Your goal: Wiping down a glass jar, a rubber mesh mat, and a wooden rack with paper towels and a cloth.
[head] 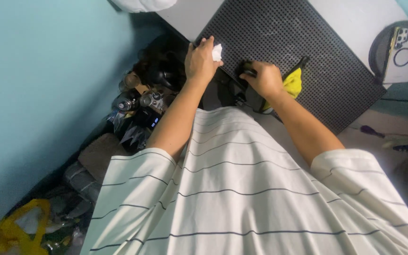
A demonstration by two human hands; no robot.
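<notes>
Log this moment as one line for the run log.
left hand: holds crumpled white paper wad | right hand: grips small black object | yellow cloth beside it | all on dark perforated mat

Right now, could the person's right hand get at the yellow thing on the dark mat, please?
Probably yes. The right hand rests on a small black object on the dark mat, and the yellow thing lies right beside its wrist, with nothing between them.

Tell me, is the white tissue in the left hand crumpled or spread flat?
Crumpled: the white tissue bunches into a small wad between the left hand fingers.
</notes>
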